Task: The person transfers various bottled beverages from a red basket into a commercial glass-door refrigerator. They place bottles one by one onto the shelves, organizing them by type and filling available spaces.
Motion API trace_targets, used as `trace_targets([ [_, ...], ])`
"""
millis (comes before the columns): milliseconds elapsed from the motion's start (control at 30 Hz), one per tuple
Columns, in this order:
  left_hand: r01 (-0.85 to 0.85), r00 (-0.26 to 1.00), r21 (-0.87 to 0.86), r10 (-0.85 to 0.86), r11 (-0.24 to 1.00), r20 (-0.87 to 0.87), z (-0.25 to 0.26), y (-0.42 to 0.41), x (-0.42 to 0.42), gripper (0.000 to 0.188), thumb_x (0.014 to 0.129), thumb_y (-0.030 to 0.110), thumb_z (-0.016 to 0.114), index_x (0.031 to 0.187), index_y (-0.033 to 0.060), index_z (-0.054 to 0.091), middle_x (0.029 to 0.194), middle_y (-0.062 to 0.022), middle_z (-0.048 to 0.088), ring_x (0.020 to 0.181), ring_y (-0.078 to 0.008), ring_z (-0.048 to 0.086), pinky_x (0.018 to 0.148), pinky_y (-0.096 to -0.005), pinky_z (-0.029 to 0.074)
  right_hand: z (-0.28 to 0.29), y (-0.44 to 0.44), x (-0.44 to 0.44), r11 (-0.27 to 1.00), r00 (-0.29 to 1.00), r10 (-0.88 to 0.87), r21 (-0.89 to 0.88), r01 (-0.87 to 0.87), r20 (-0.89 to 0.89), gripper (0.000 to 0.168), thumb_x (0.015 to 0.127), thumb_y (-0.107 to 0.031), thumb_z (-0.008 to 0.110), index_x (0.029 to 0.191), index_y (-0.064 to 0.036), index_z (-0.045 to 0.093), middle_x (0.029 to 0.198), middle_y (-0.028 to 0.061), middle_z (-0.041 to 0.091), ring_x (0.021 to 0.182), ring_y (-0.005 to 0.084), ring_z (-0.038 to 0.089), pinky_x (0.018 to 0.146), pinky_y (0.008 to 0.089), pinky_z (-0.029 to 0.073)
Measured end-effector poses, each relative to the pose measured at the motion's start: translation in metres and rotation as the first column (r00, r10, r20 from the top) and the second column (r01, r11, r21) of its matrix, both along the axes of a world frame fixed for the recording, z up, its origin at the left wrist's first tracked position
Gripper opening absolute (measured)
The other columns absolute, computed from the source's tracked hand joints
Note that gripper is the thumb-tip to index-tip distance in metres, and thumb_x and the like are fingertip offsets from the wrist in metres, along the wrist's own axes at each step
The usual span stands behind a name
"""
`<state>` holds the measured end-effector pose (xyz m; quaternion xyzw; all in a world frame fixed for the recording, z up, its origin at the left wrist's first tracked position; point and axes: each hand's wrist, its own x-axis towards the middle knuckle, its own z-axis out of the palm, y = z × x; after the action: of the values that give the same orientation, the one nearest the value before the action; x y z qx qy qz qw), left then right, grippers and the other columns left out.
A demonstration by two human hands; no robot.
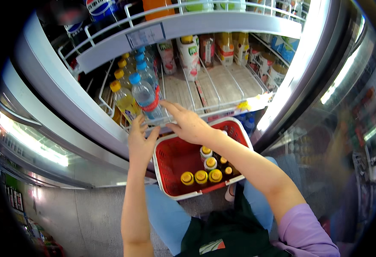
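My left hand (141,139) is at the front edge of the wire shelf (189,96), fingers apart, just below a bottle of yellow drink with a yellow cap (125,101). My right hand (188,123) reaches over the shelf front. Its fingertips are beside the red label of a clear plastic bottle with a blue cap (145,96); whether they touch it is hard to tell. More blue-capped and yellow-capped bottles stand in rows behind these two. Beneath my hands sits a red plastic basket with a white rim (204,192), holding several bottles with yellow or orange caps (201,177).
Farther back on the shelf stand white bottles (189,57), juice bottles (225,49) and, at the right, jars (277,76). An upper shelf with a white rail (207,25) overhangs them. An open glass door (322,151) is on the right, and a cooler frame (62,96) on the left.
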<state>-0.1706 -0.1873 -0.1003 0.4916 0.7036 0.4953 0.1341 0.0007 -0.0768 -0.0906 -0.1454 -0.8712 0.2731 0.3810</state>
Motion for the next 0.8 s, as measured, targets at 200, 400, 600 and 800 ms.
trace_targets([
  [200,0.149,0.969,-0.123,-0.12,0.981,0.214,-0.028,-0.055,0.02,0.049,0.092,0.01,0.074,0.135,-0.0038,0.054,0.132,-0.0162,0.06,0.125,-0.0249,0.058,0.1,-0.0355,0.051,-0.025,-0.034,0.08,0.991,0.994,-0.046,-0.12,0.057,0.096,0.055,0.094,-0.012,0.067,0.145,-0.006,0.047,0.143,0.0199,0.054,0.121,0.0396,0.059,0.098,0.0422,0.051],
  [400,0.24,0.949,-0.23,-0.178,0.943,0.259,-0.099,-0.074,0.036,0.043,0.09,0.013,0.075,0.128,-0.0004,0.06,0.127,-0.0167,0.067,0.117,-0.0261,0.066,0.098,-0.0378,0.054,-0.088,-0.055,0.148,0.914,0.979,-0.134,-0.363,0.182,0.154,0.057,0.092,-0.002,0.067,0.145,-0.008,0.048,0.133,0.0182,0.06,0.118,0.0315,0.064,0.094,0.0386,0.054],
  [600,0.309,0.94,-0.353,-0.225,0.883,0.258,-0.165,-0.058,0.058,0.038,0.089,0.015,0.077,0.121,0.0004,0.063,0.119,-0.0164,0.071,0.111,-0.0273,0.07,0.093,-0.0371,0.057,-0.162,-0.079,0.171,0.843,0.925,-0.274,-0.397,0.363,0.262,0.051,0.09,-0.009,0.07,0.138,-0.005,0.052,0.128,0.0206,0.062,0.115,0.0375,0.063,0.093,0.0426,0.053],
  [800,0.309,0.946,-0.411,-0.234,0.858,0.224,-0.21,-0.046,0.061,0.039,0.09,0.017,0.076,0.123,0.0008,0.064,0.118,-0.0193,0.071,0.11,-0.0277,0.071,0.093,-0.0369,0.057,-0.195,-0.098,0.173,0.8,0.902,-0.264,-0.445,0.402,0.341,0.05,0.089,-0.009,0.07,0.136,-0.006,0.053,0.13,0.0204,0.06,0.115,0.0417,0.06,0.095,0.0452,0.051],
])
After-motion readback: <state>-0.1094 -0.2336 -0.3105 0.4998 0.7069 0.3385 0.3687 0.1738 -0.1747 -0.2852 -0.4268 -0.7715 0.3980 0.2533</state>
